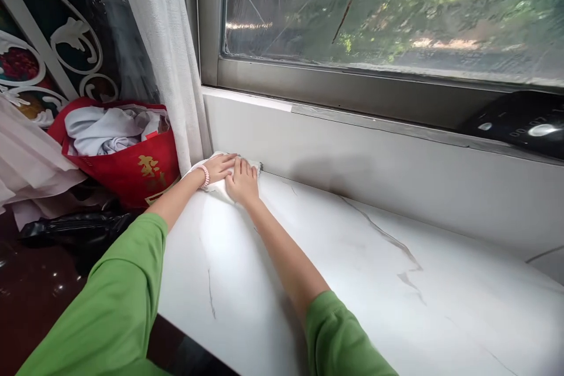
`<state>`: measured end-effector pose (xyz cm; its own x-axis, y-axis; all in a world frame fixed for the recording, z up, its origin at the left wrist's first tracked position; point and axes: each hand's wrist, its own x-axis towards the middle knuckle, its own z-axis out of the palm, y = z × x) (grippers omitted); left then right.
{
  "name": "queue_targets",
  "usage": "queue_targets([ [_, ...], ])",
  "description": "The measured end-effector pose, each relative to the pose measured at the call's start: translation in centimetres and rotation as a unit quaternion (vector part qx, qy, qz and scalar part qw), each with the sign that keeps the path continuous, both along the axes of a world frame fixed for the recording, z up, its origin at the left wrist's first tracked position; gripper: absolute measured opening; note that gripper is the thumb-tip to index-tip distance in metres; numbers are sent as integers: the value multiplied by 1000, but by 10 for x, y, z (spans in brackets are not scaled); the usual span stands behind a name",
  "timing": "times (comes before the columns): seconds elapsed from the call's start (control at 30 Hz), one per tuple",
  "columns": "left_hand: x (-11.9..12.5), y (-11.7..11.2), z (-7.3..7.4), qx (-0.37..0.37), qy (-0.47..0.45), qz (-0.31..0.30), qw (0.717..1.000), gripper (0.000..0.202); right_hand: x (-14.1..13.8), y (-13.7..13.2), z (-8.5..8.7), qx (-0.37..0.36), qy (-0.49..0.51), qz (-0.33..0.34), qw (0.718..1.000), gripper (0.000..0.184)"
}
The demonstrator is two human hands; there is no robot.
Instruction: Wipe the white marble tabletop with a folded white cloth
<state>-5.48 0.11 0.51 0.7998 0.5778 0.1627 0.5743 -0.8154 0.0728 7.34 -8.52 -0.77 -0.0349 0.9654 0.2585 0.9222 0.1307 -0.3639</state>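
Both my arms, in green sleeves, reach to the far left corner of a white marble window ledge (335, 270). My left hand (219, 168), with a pink bead bracelet on the wrist, lies flat with fingers stretched out on a white cloth (215, 186). My right hand (242, 181) lies flat beside it, fingers together, pressing the same cloth against the ledge where it meets the low white wall. Most of the cloth is hidden under the two hands.
A white curtain (163, 53) hangs just left of the hands. A red bag (132, 167) holding pale clothes stands on the dark floor beside the ledge. The window frame (343, 91) runs above the wall. A black device (520, 123) rests on the sill at right.
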Motion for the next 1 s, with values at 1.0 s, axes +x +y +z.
queue_targets([
  [1.0, -123, -256, 20, -62, -24, 115, 991, 48, -82, -190, 61, -28, -102, 268, 958, 57],
])
